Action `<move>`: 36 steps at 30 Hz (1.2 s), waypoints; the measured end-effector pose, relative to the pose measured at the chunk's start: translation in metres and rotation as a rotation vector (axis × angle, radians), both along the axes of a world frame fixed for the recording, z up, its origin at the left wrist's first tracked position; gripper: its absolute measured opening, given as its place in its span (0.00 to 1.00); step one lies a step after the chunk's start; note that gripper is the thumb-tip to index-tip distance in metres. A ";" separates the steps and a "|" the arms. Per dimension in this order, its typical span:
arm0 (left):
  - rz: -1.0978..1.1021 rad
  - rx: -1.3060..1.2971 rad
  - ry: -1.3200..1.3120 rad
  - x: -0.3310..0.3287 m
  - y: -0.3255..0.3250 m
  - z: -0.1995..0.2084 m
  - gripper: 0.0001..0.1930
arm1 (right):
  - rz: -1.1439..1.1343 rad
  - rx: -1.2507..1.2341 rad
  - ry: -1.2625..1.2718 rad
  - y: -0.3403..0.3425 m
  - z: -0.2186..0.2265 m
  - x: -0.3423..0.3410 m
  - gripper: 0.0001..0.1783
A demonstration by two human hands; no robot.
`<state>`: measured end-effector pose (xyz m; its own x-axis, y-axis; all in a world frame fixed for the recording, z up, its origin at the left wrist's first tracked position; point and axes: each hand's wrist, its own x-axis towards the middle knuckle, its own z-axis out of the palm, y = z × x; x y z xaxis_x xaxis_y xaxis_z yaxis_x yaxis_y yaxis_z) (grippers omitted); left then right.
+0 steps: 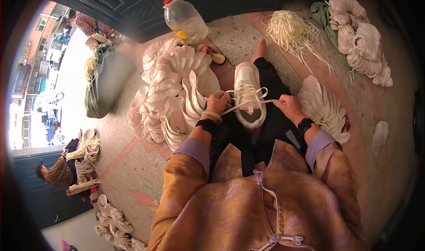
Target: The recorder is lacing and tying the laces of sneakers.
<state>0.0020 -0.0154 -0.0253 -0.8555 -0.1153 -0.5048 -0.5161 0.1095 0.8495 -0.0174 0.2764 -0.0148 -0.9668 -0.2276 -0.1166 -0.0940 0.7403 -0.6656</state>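
White shoe upper (246,76) sits mid-frame between left hand (218,103) and right hand (289,107), each pinching the lace (267,101). Threading looks mostly done; a slack loop and untied ends remain. Stacked uppers (170,76) crowd the left hand; a lace bundle (290,28) lies upper right.

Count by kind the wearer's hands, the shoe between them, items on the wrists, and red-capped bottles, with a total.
Hands (left hand, right hand): 2
White shoe: 1
Black wristbands: 2
Pale bangle: 1
Clear bottle: 1
Total: 7
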 end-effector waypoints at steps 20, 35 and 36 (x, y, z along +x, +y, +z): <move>0.261 0.103 -0.059 0.071 -0.089 0.030 0.12 | -0.214 -0.688 -0.494 0.036 0.014 0.011 0.07; 0.109 0.003 0.094 0.051 -0.062 0.029 0.06 | -0.293 -0.719 -0.467 0.042 0.036 0.009 0.05; 0.098 -0.010 0.082 0.050 -0.062 0.029 0.06 | -0.308 -0.703 -0.455 0.042 0.038 0.010 0.05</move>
<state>0.0524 -0.0771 0.0039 -0.8783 -0.2051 -0.4319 -0.4533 0.0701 0.8886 -0.0078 0.3187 0.0235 -0.8910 -0.1291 -0.4353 0.4257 0.0959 -0.8998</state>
